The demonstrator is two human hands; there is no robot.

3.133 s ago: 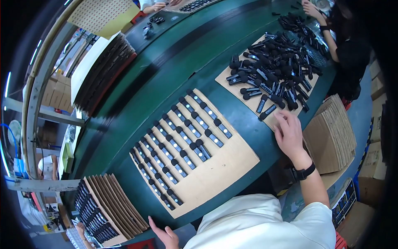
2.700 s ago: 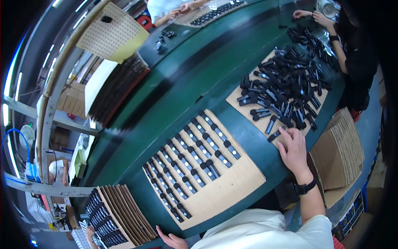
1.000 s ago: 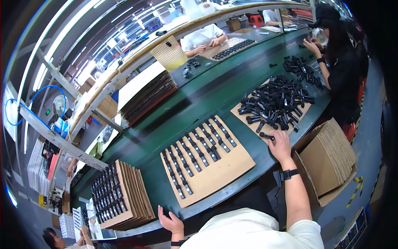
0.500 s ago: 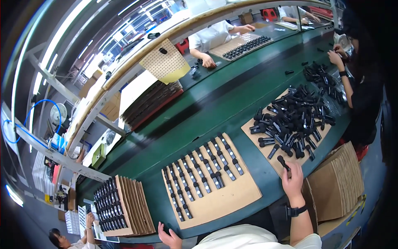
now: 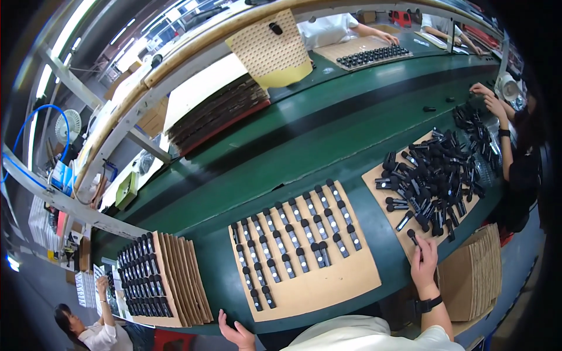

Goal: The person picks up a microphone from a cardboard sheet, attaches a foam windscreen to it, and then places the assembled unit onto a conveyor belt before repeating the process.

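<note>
One microphone [image 5: 412, 236] has turned, the right hand [image 5: 425, 263] pinching it right of the row-laid cardboard sheet [image 5: 333, 282]. Left hand [image 5: 236, 335]: loosely spread, empty.

One small black microphone [image 5: 412, 236] is sticking out slantwise from the right grip [image 5: 425, 263], its round head pointing away, its lower part being hidden there.

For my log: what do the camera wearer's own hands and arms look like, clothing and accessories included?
Both the left hand and the right hand are bare, without gloves. The right wrist wears a black band, perhaps a watch, and above the bare forearm sits a white sleeve. The left wrist is cut off by the lower edge, so anything worn there cannot be told.
</note>
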